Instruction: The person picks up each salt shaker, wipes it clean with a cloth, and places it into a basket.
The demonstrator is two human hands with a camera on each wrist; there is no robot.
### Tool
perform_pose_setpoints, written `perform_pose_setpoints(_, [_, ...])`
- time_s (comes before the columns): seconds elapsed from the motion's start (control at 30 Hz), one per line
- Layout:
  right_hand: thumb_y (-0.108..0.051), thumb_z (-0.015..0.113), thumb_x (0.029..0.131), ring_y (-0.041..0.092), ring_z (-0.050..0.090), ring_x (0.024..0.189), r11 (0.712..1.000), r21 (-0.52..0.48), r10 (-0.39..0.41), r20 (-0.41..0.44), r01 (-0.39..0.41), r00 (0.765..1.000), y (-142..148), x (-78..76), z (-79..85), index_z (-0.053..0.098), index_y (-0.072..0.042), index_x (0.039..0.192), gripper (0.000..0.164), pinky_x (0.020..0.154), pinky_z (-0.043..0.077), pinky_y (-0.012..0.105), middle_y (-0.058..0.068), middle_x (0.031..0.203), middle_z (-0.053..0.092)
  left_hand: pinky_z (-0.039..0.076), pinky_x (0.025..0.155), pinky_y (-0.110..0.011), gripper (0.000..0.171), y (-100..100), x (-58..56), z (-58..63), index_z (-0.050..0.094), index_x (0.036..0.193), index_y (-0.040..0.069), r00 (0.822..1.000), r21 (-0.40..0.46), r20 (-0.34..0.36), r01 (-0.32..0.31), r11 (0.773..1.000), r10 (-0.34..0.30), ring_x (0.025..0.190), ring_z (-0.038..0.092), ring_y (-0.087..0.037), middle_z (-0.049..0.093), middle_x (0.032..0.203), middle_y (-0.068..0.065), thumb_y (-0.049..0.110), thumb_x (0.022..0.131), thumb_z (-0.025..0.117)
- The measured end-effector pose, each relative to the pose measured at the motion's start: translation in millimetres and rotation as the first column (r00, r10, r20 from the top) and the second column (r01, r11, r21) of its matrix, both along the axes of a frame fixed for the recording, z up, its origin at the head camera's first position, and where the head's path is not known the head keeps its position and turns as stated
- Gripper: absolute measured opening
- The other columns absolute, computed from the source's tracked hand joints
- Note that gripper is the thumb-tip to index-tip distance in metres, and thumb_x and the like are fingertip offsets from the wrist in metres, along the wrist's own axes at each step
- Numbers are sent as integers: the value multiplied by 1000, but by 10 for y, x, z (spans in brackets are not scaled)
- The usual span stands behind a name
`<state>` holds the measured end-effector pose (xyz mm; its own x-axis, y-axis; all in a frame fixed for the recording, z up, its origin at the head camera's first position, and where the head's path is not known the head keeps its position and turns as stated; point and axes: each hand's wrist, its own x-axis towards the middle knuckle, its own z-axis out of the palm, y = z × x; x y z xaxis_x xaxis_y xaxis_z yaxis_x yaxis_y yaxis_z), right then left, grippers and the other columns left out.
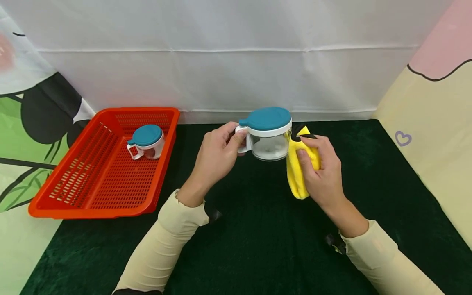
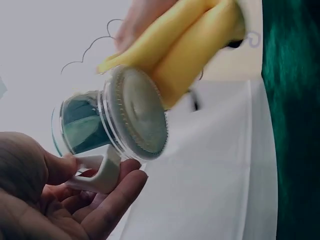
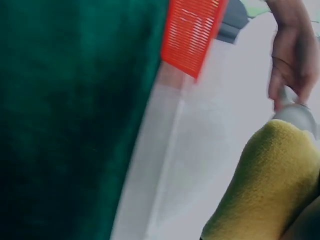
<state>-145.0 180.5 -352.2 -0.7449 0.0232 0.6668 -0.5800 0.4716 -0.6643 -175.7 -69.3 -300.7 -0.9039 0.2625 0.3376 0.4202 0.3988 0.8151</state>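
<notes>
My left hand (image 1: 220, 153) pinches the white handle of a clear glass seasoning jar (image 1: 271, 147) with a blue lid, lifted above the dark green cloth. In the left wrist view the jar (image 2: 82, 122) is tilted, its round base toward the camera and the handle between thumb and fingers. My right hand (image 1: 324, 172) grips a folded yellow cloth (image 1: 296, 176) with black edging, right at the jar's far side. The yellow cloth (image 3: 272, 175) overlaps the jar in the right wrist view. A similar blue-lidded jar (image 1: 147, 141) stands in the orange-red basket (image 1: 103, 214).
Dark green cloth (image 1: 258, 246) covers the table. A white curtain (image 1: 236, 82) hangs behind it, and printed panels stand at both sides. The basket with its perforated walls takes up the left part of the table.
</notes>
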Motion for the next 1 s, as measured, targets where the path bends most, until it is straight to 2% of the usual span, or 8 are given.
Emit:
perform_pose_setpoints(0.13, [0,67,98,16,54,90,1000,28,-1,21,0,1000,18,5,-41,64,0,124,27,75,45,23,17,118,60,58,71,-31,17,-2,-6,4,67,112,9,1000,-21,4,-6,1000,6,75,64,-17,69,94,-3,22,108,57])
perform_pose_setpoints(0.23, [-3,68,98,19,55,95,999,34,-10,-37,11,999,20,-31,55,65,-1,125,27,78,45,25,18,121,59,51,62,-30,18,26,-2,-19,67,109,10,1000,-71,-2,-4,997,4,69,56,-18,63,82,-2,25,108,57])
perform_pose_setpoints(0.33, [-15,66,102,25,59,101,995,92,-24,-128,36,992,-13,-21,105,67,-3,125,27,83,51,30,21,124,58,45,56,-33,19,48,-2,-29,67,107,10,999,-105,-29,-25,994,22,65,51,-19,58,75,-3,27,108,57])
perform_pose_setpoints(0.53, [-42,56,107,38,66,98,935,330,-49,-250,132,967,-77,106,-42,70,-10,123,38,79,60,56,24,122,60,46,56,-34,20,22,-23,17,68,109,10,995,-125,-53,-85,989,79,64,53,-20,61,77,-2,26,108,57])
perform_pose_setpoints(0.6, [-43,55,107,38,66,99,924,354,-56,-256,148,965,-64,87,-22,70,-12,124,39,79,59,57,24,122,60,43,54,-33,20,26,-30,7,67,105,11,996,-152,-56,-77,985,69,62,50,-20,57,72,-3,28,108,57])
perform_pose_setpoints(0.8, [-43,56,106,40,67,98,925,340,-71,-284,170,956,-32,6,191,70,-12,125,39,81,59,58,26,125,59,39,52,-32,22,89,-14,-46,64,99,13,997,-195,-62,-49,980,38,58,46,-19,51,68,-2,30,109,55])
perform_pose_setpoints(0.93, [-41,57,106,38,64,103,902,414,-29,-232,125,972,-39,93,71,71,-13,126,37,81,59,55,24,125,59,38,51,-33,21,66,-20,-10,64,100,12,996,-190,-59,-83,978,73,57,46,-20,50,68,-3,30,109,55])
perform_pose_setpoints(1.0, [-36,63,104,37,62,103,887,450,-6,-208,101,978,-38,119,22,72,-13,125,32,79,59,54,23,124,60,38,51,-33,20,50,-28,-3,64,101,12,995,-187,-54,-92,978,84,57,46,-20,50,68,-3,29,109,56])
